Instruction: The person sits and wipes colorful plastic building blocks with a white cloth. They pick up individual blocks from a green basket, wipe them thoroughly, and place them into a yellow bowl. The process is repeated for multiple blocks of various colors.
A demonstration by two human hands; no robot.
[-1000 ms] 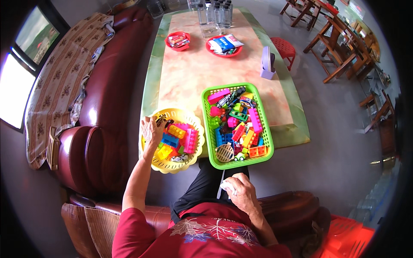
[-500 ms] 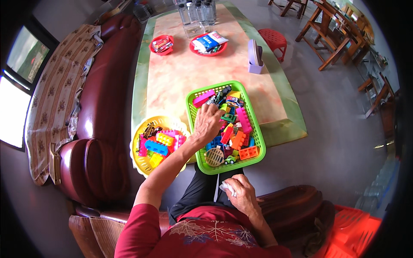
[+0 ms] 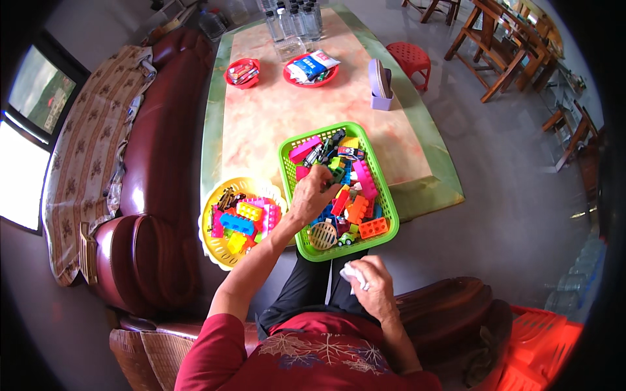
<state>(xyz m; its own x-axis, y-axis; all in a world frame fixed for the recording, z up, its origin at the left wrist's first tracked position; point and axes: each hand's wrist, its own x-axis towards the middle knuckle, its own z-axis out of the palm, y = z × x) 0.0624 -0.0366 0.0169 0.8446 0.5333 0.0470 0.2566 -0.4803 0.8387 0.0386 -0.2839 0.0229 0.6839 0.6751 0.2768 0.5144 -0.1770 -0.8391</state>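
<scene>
My left hand (image 3: pixel 313 194) reaches into a light green plastic basket (image 3: pixel 394 225), its thumb and fingers closed around a small dark green toy car (image 3: pixel 336 174). Building blocks surround it: an orange block (image 3: pixel 373 227), a pink block (image 3: pixel 365 180) and others in several colours. A black toy vehicle (image 3: pixel 335 137) lies toward the basket's far end, and a light green toy car (image 3: pixel 347 239) at the near end. Above my lap, my right hand (image 3: pixel 376 287) grips a crumpled white cloth (image 3: pixel 354 276). Part of the cloth is hidden by the fingers.
Left of the basket stands a yellow scalloped bowl (image 3: pixel 206 242) of blocks. Farther up the marble-patterned table (image 3: pixel 274 111) are two red bowls, a lilac holder (image 3: pixel 381 102) and several clear bottles (image 3: pixel 293 26). A dark red sofa (image 3: pixel 153 156) runs along the left.
My left fingers have closed on the green toy car, which has shifted slightly left and tilted. My right hand has risen a little, and more of the white cloth shows.
</scene>
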